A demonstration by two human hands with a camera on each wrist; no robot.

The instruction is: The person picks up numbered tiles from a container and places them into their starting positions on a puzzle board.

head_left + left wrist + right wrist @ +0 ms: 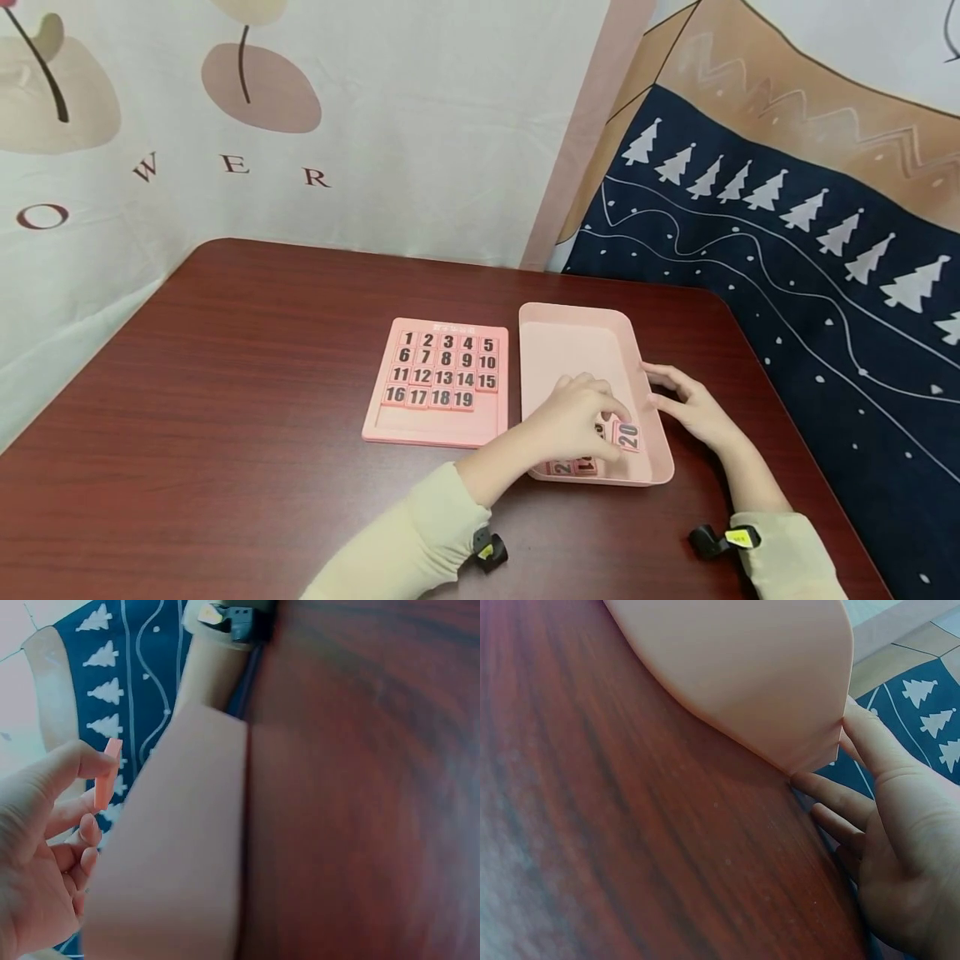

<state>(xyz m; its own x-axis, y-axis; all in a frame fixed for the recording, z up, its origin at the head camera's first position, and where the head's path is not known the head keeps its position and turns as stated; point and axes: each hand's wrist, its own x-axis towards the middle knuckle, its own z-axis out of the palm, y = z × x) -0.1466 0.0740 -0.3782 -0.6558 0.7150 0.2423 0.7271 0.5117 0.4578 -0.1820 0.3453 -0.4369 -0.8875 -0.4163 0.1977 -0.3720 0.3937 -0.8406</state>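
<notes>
My left hand (573, 421) is over the pink tray (573, 333) and pinches a number tile (627, 436) marked 20 between thumb and finger. In the left wrist view, that pink tile (109, 774) appears edge-on at the fingertips. Several other tiles (573, 467) lie in the tray's near end, partly hidden by the hand. On the tray's right side, my right hand (693, 408) holds the wall. The right wrist view has its thumb at the rim and a fingertip down by the tray's base. Left of the tray lies a pink number board (438, 425), its tiles running from 1 to 19.
A dark red-brown wooden table (225, 417) carries the board and tray. Behind it hangs a pale printed cloth (420, 167); to the right is a navy cloth (750, 242) with white trees. Small black devices sit at both sleeve cuffs.
</notes>
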